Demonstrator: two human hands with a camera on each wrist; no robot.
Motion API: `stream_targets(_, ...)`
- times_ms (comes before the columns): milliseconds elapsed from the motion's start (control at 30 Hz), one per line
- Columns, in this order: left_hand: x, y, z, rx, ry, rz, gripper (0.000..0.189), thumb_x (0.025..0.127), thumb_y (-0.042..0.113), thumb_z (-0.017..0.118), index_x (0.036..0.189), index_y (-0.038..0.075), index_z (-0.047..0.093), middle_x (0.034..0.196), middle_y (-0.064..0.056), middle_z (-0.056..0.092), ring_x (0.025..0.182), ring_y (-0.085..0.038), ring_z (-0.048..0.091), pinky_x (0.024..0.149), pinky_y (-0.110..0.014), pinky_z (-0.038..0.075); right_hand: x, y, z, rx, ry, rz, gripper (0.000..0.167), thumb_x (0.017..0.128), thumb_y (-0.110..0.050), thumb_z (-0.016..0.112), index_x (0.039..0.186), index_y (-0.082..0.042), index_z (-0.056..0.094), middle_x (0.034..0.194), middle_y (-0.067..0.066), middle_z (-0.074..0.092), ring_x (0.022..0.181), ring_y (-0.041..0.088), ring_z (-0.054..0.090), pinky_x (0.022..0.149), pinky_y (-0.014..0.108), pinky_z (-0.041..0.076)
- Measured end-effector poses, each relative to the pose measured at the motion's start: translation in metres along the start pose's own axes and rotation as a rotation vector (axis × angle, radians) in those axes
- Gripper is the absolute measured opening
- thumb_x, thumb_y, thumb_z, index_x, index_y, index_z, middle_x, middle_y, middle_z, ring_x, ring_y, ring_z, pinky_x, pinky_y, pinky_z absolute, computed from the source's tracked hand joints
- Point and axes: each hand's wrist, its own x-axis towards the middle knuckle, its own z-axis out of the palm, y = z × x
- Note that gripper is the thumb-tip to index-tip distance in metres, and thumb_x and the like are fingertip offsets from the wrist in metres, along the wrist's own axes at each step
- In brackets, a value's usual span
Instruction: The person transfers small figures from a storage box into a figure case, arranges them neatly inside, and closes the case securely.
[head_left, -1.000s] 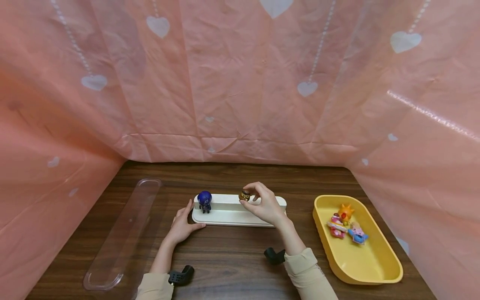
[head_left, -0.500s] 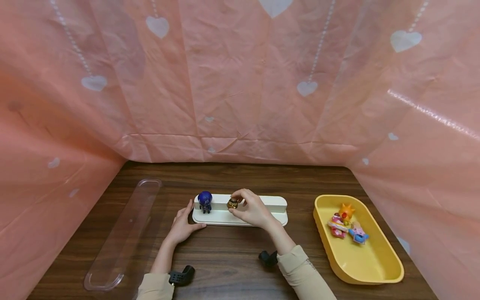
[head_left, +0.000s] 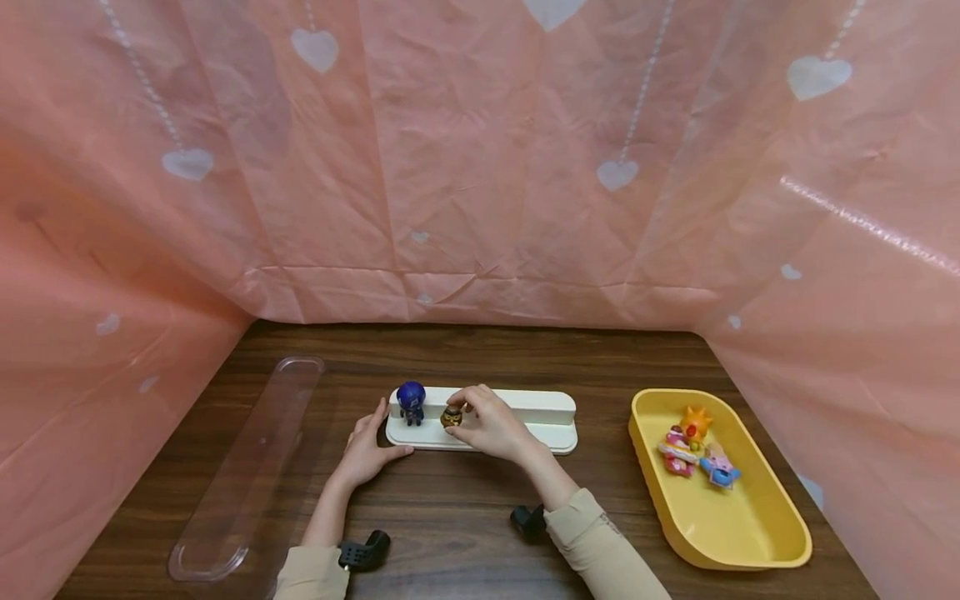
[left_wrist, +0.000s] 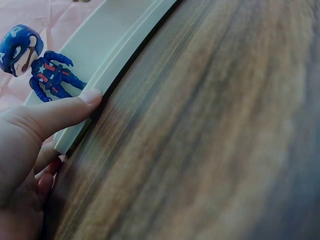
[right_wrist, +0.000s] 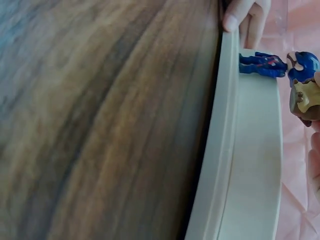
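On the table stands a white stepped display stand [head_left: 546, 417]. A blue-helmeted superhero figurine [head_left: 411, 400] is upright near its left end, facing front. My left hand [head_left: 365, 454] holds the stand's left end, its thumb [left_wrist: 67, 114] on the front edge and its fingers around the side. Between thumb and fingertips my right hand [head_left: 491, 425] pinches a small brown-and-gold owl-like figurine [head_left: 451, 417], just right of the blue one. The right wrist view shows the underside of the owl-like figurine [right_wrist: 306, 99], apart from the stand; most of the right hand is out of that view.
A yellow tray [head_left: 765, 542] at the right contains several colourful figurines, among them an orange spiky-headed one [head_left: 696, 423] and a pink-and-blue one [head_left: 720, 468]. A long clear plastic cover [head_left: 247, 467] lies at the left. Pink curtains [head_left: 480, 208] enclose the table.
My right hand has moved left and slightly down with the owl-like figurine, from the stand's middle towards the blue figurine. My left hand stays on the stand's end.
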Motion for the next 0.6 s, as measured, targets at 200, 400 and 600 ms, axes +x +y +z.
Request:
stream_targets(200,-0.001,0.001,-0.002,0.014,-0.008,-0.002,0.107,0.078,0.038,0.082,0.157,0.004,0.017,0.149,-0.033,0.027,0.134,-0.053,0.026,0.106,-0.066,0.024,0.003,0.001,0.007,-0.046,-0.009,-0.015,0.033,0.079,-0.017,0.082,0.106,-0.008,0.066,0.100,0.001,0.066,0.091,0.019,0.058,0.082,0.030,0.048)
stream_targets(400,0.000,0.001,-0.002,0.001,-0.008,0.001,0.108,0.079,0.038,0.082,0.157,0.005,0.016,0.149,-0.033,0.027,0.134,-0.054,0.026,0.106,-0.067,0.024,0.008,0.002,0.014,-0.109,-0.033,-0.024,0.032,0.080,-0.021,0.082,0.106,-0.009,0.067,0.100,0.000,0.067,0.092,0.017,0.055,0.083,0.031,0.047)
stream_targets(600,0.000,0.000,0.000,-0.011,-0.013,-0.007,0.108,0.079,0.038,0.082,0.157,0.006,0.016,0.150,-0.033,0.026,0.135,-0.053,0.025,0.105,-0.068,0.023,0.012,0.003,0.019,-0.177,-0.033,-0.059,0.034,0.078,-0.023,0.083,0.105,-0.009,0.067,0.099,0.000,0.069,0.089,0.017,0.054,0.080,0.030,0.046)
